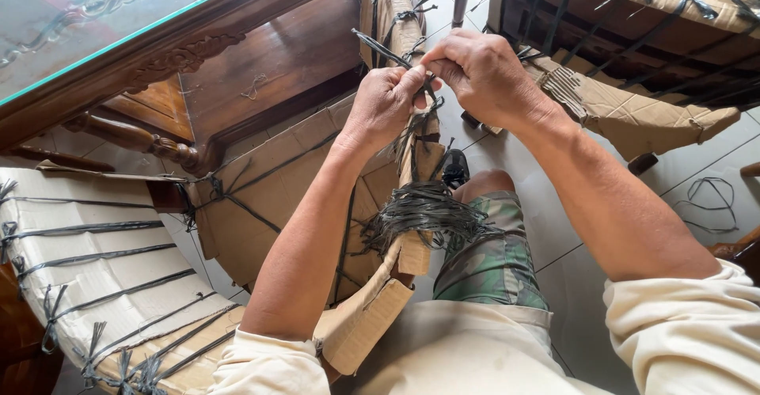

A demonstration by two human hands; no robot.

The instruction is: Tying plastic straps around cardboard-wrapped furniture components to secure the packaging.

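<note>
Hands raised together at upper centre. Left hand closed, grip clamped on black plastic twine against cardboard-wrapped furniture leg. Right hand closed too, fingertips pinching same twine just beside left thumb. Loose bundle of twine lying over leg lower down, near knee in camouflage shorts. Glass-topped wooden table at left. Cardboard-wrapped, twine-bound piece at lower left.

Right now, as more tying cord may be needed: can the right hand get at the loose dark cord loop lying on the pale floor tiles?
Probably yes: the loose dark cord loop lies uncovered on the right hand's side, though that hand is pinching black strapping.
</note>
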